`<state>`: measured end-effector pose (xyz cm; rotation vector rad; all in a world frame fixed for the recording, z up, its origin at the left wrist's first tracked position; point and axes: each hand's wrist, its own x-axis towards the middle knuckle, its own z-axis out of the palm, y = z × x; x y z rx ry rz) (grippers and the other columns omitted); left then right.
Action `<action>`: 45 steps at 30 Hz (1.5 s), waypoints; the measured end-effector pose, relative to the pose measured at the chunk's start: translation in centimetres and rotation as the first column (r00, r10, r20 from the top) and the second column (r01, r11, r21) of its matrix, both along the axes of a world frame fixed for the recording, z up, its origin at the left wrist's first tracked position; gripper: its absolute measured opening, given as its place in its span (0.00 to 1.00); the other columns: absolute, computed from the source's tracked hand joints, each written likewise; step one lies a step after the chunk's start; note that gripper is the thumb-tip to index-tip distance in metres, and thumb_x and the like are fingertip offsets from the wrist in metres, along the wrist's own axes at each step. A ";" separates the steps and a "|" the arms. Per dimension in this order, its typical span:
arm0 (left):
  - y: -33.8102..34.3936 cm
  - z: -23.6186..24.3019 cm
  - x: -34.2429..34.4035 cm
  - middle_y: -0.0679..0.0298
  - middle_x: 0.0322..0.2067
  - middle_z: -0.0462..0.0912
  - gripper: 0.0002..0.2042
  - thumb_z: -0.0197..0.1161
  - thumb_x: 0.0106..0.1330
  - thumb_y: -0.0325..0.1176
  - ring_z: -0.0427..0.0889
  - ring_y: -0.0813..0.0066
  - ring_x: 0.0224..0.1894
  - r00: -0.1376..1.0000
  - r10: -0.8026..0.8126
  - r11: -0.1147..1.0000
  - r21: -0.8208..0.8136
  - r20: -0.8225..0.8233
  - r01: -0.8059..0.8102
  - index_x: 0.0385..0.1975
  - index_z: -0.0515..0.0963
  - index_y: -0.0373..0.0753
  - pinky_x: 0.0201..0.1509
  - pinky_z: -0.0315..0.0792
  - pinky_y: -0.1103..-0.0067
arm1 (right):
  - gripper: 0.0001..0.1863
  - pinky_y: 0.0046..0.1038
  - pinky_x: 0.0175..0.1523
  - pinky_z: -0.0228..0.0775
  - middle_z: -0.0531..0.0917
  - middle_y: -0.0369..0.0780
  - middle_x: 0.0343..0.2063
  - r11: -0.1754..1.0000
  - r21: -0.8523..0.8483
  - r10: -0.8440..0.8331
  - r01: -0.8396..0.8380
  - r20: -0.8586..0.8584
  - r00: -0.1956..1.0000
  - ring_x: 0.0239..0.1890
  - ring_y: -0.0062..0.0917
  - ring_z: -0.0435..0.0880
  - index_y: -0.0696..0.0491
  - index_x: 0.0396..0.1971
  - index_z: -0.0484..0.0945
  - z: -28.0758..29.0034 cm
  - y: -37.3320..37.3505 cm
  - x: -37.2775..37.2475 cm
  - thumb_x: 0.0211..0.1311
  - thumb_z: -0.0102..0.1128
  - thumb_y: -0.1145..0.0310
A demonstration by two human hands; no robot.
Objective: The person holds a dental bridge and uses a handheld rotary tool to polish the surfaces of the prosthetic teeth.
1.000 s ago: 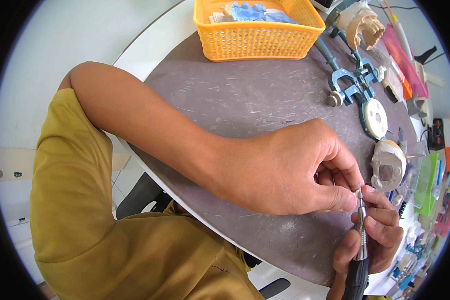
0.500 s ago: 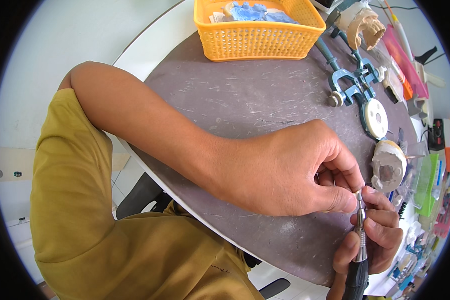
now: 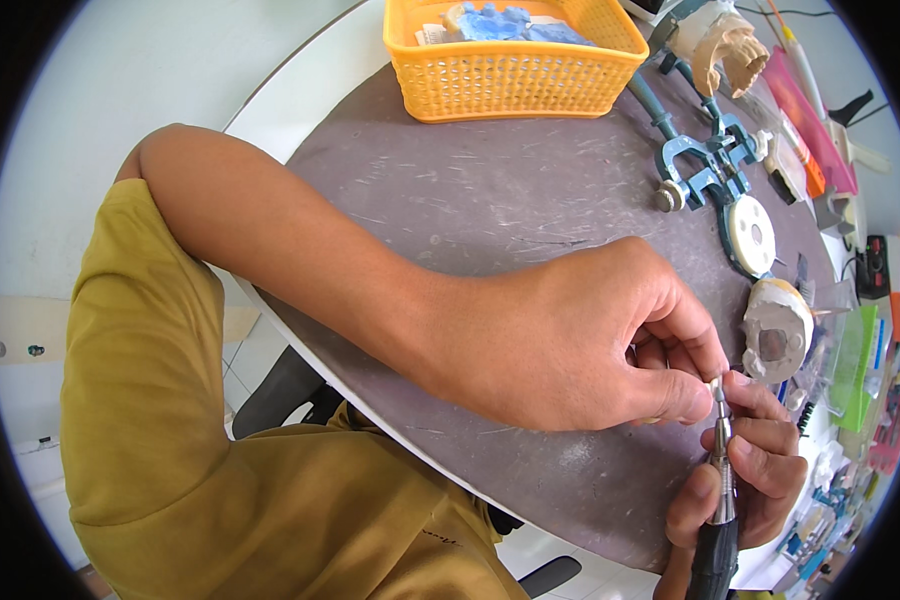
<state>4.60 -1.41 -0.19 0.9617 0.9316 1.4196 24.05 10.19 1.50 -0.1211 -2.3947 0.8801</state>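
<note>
My right hand [image 3: 765, 465] is wrapped round a rotary handpiece [image 3: 722, 490], silver at the front with a black rear part, held with its tip pointing away from me. From the left reaches my left hand [image 3: 560, 345], its thumb and forefinger pinched together right at that tip. A tiny pale piece [image 3: 716, 383] shows between these fingertips, too small and covered to name. The fingers of both hands touch there. Just beyond them lies a plaster dental cast [image 3: 778, 330] with a square mark in its base.
A blue-green dental articulator [image 3: 710, 165] lies at the far right, with a beige cast [image 3: 725, 45] above it. At the back of the scratched grey tabletop [image 3: 440, 210] stands a yellow basket [image 3: 515, 85] holding blue pieces. Along the right edge are a green holder [image 3: 855, 370] and various small tools.
</note>
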 end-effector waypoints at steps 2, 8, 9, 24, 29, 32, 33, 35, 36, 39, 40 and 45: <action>-0.1 0.1 0.0 0.64 0.24 0.81 0.11 0.64 0.65 0.32 0.75 0.85 0.27 1.000 0.005 1.000 0.018 -0.016 -0.004 0.36 0.80 0.27 0.32 0.71 0.83 | 0.16 0.39 0.53 0.71 0.73 0.41 0.28 0.998 -0.047 -0.035 0.034 -0.019 0.999 0.48 0.40 0.78 0.51 0.39 0.67 0.1 -0.3 0.1 0.63 0.60 0.57; -0.1 -0.2 0.1 0.65 0.24 0.80 0.11 0.64 0.65 0.32 0.74 0.85 0.27 1.000 0.004 1.000 0.018 -0.001 -0.004 0.36 0.80 0.27 0.32 0.71 0.84 | 0.16 0.39 0.54 0.70 0.74 0.41 0.28 1.000 -0.014 -0.016 0.016 -0.019 1.000 0.48 0.40 0.78 0.51 0.38 0.67 -0.1 -0.1 0.1 0.62 0.61 0.57; -0.2 -0.2 0.0 0.65 0.23 0.80 0.11 0.64 0.65 0.32 0.74 0.85 0.27 1.000 0.006 1.000 0.017 -0.006 -0.005 0.36 0.80 0.27 0.31 0.70 0.84 | 0.16 0.39 0.54 0.70 0.74 0.41 0.28 1.000 -0.002 -0.011 0.011 -0.014 1.000 0.48 0.40 0.78 0.51 0.39 0.67 -0.1 -0.1 0.1 0.62 0.61 0.57; 0.0 -0.2 -0.1 0.65 0.23 0.80 0.11 0.65 0.64 0.32 0.74 0.85 0.26 0.999 0.011 1.000 0.020 -0.032 -0.010 0.34 0.80 0.27 0.31 0.70 0.84 | 0.16 0.39 0.53 0.71 0.73 0.40 0.27 1.000 0.007 -0.006 0.006 0.006 1.000 0.48 0.40 0.78 0.51 0.38 0.68 0.2 0.0 0.3 0.62 0.60 0.56; -0.1 -0.1 0.1 0.64 0.23 0.81 0.11 0.64 0.64 0.32 0.75 0.85 0.27 0.999 0.009 1.000 0.024 -0.036 -0.008 0.35 0.80 0.27 0.32 0.71 0.83 | 0.16 0.39 0.53 0.70 0.72 0.40 0.26 1.000 -0.011 -0.028 0.028 -0.010 1.000 0.47 0.39 0.78 0.51 0.38 0.67 0.1 -0.2 0.3 0.61 0.60 0.57; -0.1 -0.2 0.1 0.64 0.23 0.81 0.11 0.64 0.64 0.32 0.75 0.84 0.27 1.000 0.018 1.000 0.022 -0.018 -0.017 0.35 0.80 0.27 0.32 0.71 0.83 | 0.15 0.39 0.53 0.70 0.72 0.40 0.26 1.000 0.009 -0.014 0.014 -0.011 1.000 0.47 0.39 0.78 0.51 0.38 0.67 -0.1 -0.1 0.0 0.62 0.60 0.58; -0.1 -0.2 0.1 0.64 0.24 0.81 0.11 0.65 0.64 0.32 0.75 0.84 0.27 1.000 0.021 1.000 0.023 -0.016 -0.021 0.35 0.80 0.27 0.32 0.71 0.83 | 0.15 0.39 0.53 0.70 0.73 0.40 0.27 1.000 0.013 -0.005 0.005 -0.016 1.000 0.47 0.39 0.78 0.51 0.38 0.67 -0.2 0.0 0.0 0.62 0.60 0.58; -0.1 -0.2 0.1 0.63 0.23 0.81 0.11 0.65 0.64 0.32 0.75 0.84 0.27 0.999 0.023 0.999 0.035 -0.026 -0.022 0.35 0.80 0.27 0.32 0.71 0.83 | 0.15 0.39 0.53 0.70 0.73 0.40 0.27 1.000 0.001 -0.014 0.014 -0.010 1.000 0.47 0.39 0.78 0.51 0.39 0.67 0.0 -0.1 0.0 0.62 0.60 0.59; -0.1 -0.2 0.1 0.63 0.23 0.81 0.11 0.65 0.63 0.32 0.75 0.84 0.27 0.999 0.025 0.999 0.040 -0.033 -0.023 0.35 0.80 0.27 0.32 0.71 0.83 | 0.15 0.39 0.53 0.71 0.73 0.41 0.27 1.000 -0.005 -0.018 0.018 -0.007 1.000 0.47 0.39 0.78 0.51 0.39 0.68 0.0 -0.1 0.0 0.63 0.60 0.59; -0.1 -0.2 0.1 0.63 0.23 0.81 0.11 0.65 0.63 0.32 0.75 0.84 0.27 0.998 0.026 0.999 0.047 -0.061 -0.023 0.35 0.80 0.27 0.32 0.71 0.83 | 0.16 0.38 0.53 0.71 0.73 0.41 0.28 1.000 -0.013 -0.028 0.028 -0.017 0.999 0.47 0.39 0.78 0.51 0.40 0.68 -0.1 -0.2 0.1 0.63 0.61 0.57; -0.1 -0.2 0.0 0.63 0.23 0.81 0.11 0.65 0.63 0.32 0.75 0.84 0.27 0.998 0.023 0.999 0.041 -0.065 -0.020 0.35 0.80 0.27 0.32 0.71 0.83 | 0.16 0.39 0.53 0.71 0.73 0.41 0.28 1.000 0.000 -0.014 0.014 -0.014 1.000 0.47 0.39 0.78 0.51 0.39 0.68 -0.1 -0.1 0.1 0.63 0.61 0.57; 0.0 -0.1 0.0 0.63 0.24 0.81 0.11 0.66 0.62 0.32 0.75 0.84 0.28 0.998 0.016 1.000 0.026 -0.059 -0.015 0.35 0.80 0.27 0.33 0.71 0.84 | 0.16 0.40 0.54 0.71 0.74 0.42 0.29 1.000 0.016 -0.003 0.003 0.002 1.000 0.47 0.39 0.78 0.51 0.40 0.67 0.1 -0.1 0.1 0.63 0.61 0.57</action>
